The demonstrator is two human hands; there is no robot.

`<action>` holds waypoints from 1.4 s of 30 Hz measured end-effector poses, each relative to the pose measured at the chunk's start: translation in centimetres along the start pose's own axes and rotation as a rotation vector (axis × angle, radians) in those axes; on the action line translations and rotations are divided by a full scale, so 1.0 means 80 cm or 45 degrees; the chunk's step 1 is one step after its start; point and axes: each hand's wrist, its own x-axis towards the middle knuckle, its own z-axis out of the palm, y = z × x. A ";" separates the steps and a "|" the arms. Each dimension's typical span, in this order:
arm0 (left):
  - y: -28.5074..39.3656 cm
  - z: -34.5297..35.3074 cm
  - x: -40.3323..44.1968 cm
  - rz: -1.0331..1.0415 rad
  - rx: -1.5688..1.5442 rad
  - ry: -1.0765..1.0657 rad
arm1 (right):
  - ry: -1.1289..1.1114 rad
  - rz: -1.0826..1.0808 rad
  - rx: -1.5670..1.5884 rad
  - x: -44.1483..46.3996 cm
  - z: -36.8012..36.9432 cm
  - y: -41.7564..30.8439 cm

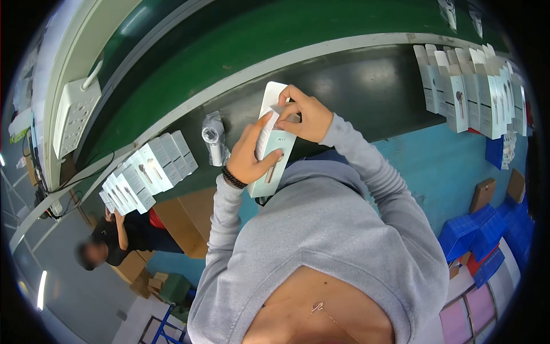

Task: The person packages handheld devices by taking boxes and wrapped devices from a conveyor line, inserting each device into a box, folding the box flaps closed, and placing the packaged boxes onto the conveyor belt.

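Note:
My left hand (252,153), with a dark beaded bracelet at the wrist, is closed around a slim white and pale green carton (279,142). The carton is tilted, with its top end open and a tall flap standing up. At that open end, my right hand (307,114) has its fingers bent and pinched on the carton's edge by the flap. What may be inside the carton is hidden. On the dark bench to the left of my left hand lies a white device with a round head and a handle (214,139), wrapped in clear plastic.
Rows of similar cartons stand on the bench at left (150,167) and far right (458,92). A green strip (321,23) runs behind the bench's pale rail. At lower left is another person (123,238), hands at the left cartons. Blue bins (475,229) sit at right.

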 end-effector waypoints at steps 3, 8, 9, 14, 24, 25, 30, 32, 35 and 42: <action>0.010 0.005 0.006 0.007 0.043 -0.004 | 0.078 -0.004 -0.239 0.001 0.003 0.001; 0.015 0.004 0.012 0.013 0.012 0.055 | 0.096 -0.275 -0.051 0.001 -0.009 0.021; 0.013 0.006 0.012 -0.058 -0.080 0.087 | 0.205 -0.310 0.242 -0.001 -0.008 0.025; 0.021 0.014 0.020 -0.071 -0.445 0.200 | 0.401 -0.272 0.467 -0.025 0.007 0.034; 0.006 0.013 0.012 0.067 -0.221 0.221 | 0.192 -0.225 0.272 -0.041 0.038 0.039; 0.003 0.011 0.015 0.099 -0.174 0.247 | 0.153 -0.257 0.173 -0.039 0.037 0.042; 0.014 0.034 0.019 0.075 -0.763 0.553 | 0.178 -0.228 0.186 -0.038 0.035 0.044; 0.018 0.040 0.020 0.112 -0.965 0.626 | 0.203 -0.174 0.168 -0.040 0.038 0.048; 0.002 0.036 0.020 0.187 -0.818 0.491 | 0.262 -0.084 0.258 -0.044 0.040 0.051; 0.009 0.024 0.025 0.212 -0.658 0.362 | 0.428 -0.235 0.195 -0.044 0.046 0.047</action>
